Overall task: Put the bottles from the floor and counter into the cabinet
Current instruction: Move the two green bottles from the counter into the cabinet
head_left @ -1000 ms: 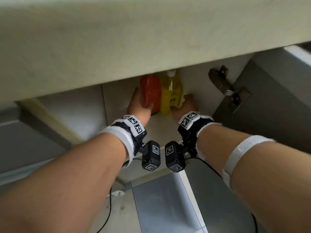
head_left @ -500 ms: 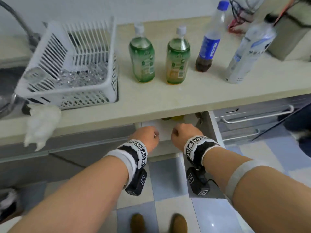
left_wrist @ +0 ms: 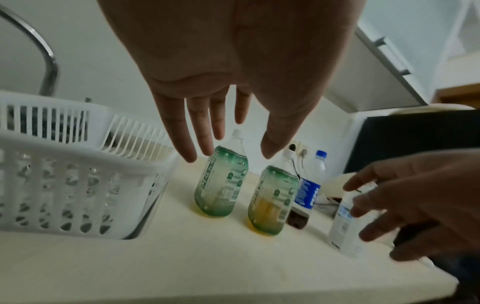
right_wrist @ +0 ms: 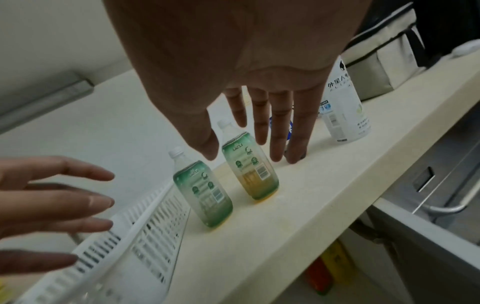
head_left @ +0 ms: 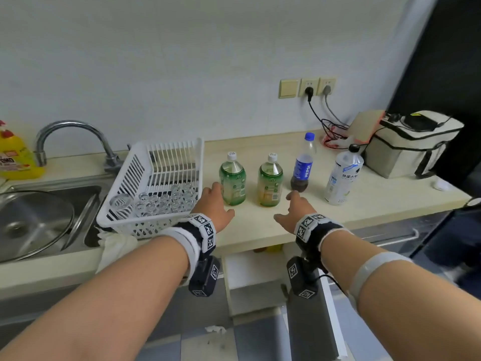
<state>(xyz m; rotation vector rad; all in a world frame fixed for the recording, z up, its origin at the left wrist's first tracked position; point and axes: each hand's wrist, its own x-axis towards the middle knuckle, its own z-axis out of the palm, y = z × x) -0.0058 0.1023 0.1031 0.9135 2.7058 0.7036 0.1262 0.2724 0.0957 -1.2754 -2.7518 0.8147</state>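
Observation:
Several bottles stand on the counter [head_left: 260, 230]: a left green bottle [head_left: 233, 181] [left_wrist: 221, 185], a right green bottle [head_left: 270, 185] [right_wrist: 250, 166], a Pepsi bottle [head_left: 303, 168] and a white bottle [head_left: 343, 175]. My left hand [head_left: 221, 200] hovers open just left of the left green bottle, fingers spread, holding nothing. My right hand [head_left: 285, 206] hovers open just right of the right green bottle, in front of the Pepsi bottle, also empty. Below the counter the cabinet [head_left: 256, 272] stands open. A red bottle [right_wrist: 318, 273] and a yellow bottle [right_wrist: 337, 260] stand inside it.
A white dish basket [head_left: 125, 204] with glasses sits left of the bottles, beside the sink [head_left: 52, 204] and faucet [head_left: 78, 126]. A beige bag [head_left: 411, 144] and cables lie at the back right. The open cabinet door [head_left: 312, 321] juts out below my right wrist.
Both hands let go of the red and yellow bottles inside the cabinet, drew out, rose to the counter and spread their fingers near the green bottles. The head view lifted from cabinet to counter.

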